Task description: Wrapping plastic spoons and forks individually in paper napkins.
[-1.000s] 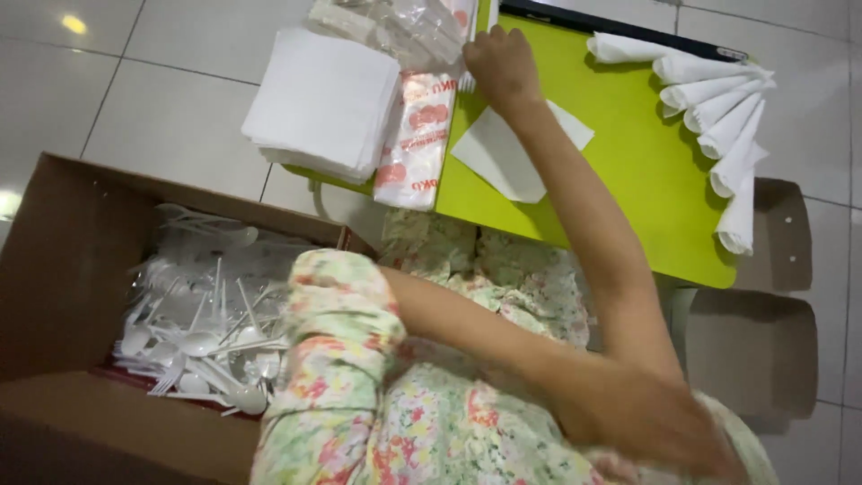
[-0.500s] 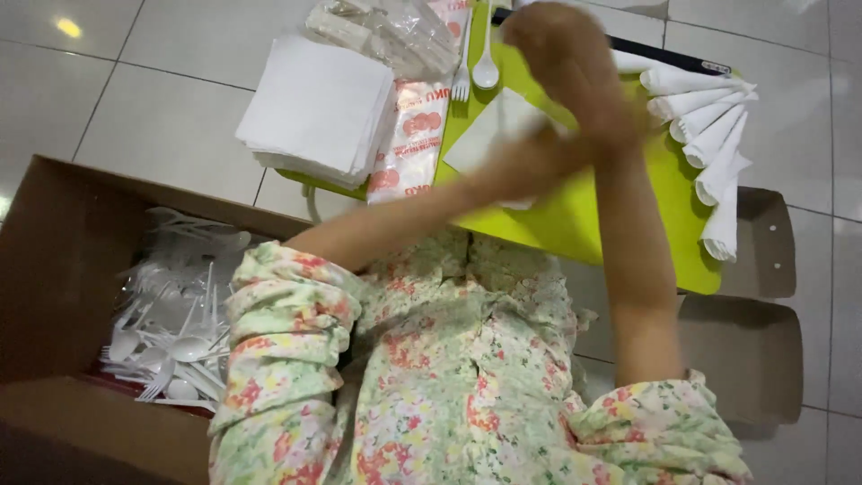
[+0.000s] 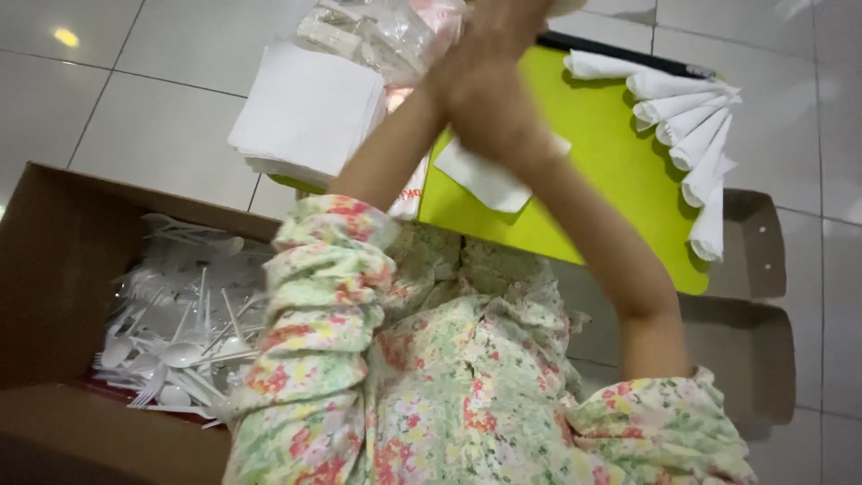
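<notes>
Both hands up top centre of frame, blurred. Left hand (image 3: 467,76) and right hand (image 3: 503,40) overlap, forearms crossing, look pressed together or working one over the other. Can't tell if anything's pinched between them, too much blur and the top edge crops them.

Directly under the hands: one flat white napkin (image 3: 489,175) lying loose on the lime-green board (image 3: 611,171), mid-frame. Prob laid there as the working sheet, since it sits alone in the open part of the board, within easy reach.

Right edge of board: row of rolled napkin bundles (image 3: 696,148), fanned down the side, touching each other. Looks like finished pieces parked out of the working area. Dark strip along the board's far edge, can't ID.

Left of board: stack of flat white napkins (image 3: 305,112), partly overhanging the board onto the tile. Above it, crinkled clear plastic bag (image 3: 382,36), contents unclear.

Lower left of frame: open cardboard box (image 3: 54,269) w/ loose white plastic spoons and forks (image 3: 175,328) piled in, near the left elbow.

Lower right: flattened cardboard (image 3: 745,323) on the tiled floor (image 3: 135,108). Floral sleeves fill the bottom centre.
</notes>
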